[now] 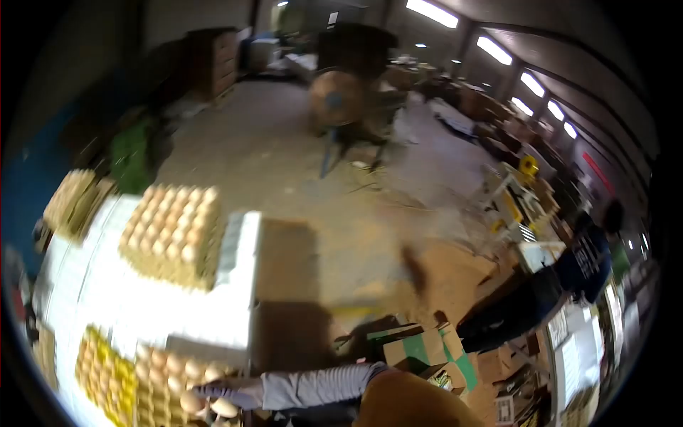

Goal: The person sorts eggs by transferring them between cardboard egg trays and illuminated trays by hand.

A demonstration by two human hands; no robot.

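My right hand [228, 393], at the end of a grey striped sleeve, reaches left over an egg tray [153, 411] at the bottom left. Its fingers are curled round brown eggs [223, 408], partly hidden beneath it. Some hollows of this tray are bare, while its back rows hold eggs. Beside it on the left lies a yellow tray of eggs [105, 373]. Farther back on the white table [85, 274] rises a stack of trays topped with eggs [169, 224]. My left hand does not show.
Another tray stack [75, 204] is at the table's far left corner. Open cardboard boxes [427, 352] lie on the floor right of my arm. A person in dark clothes [583, 263] bends at the right. A blurred round object on a stand [336, 98] is farther back.
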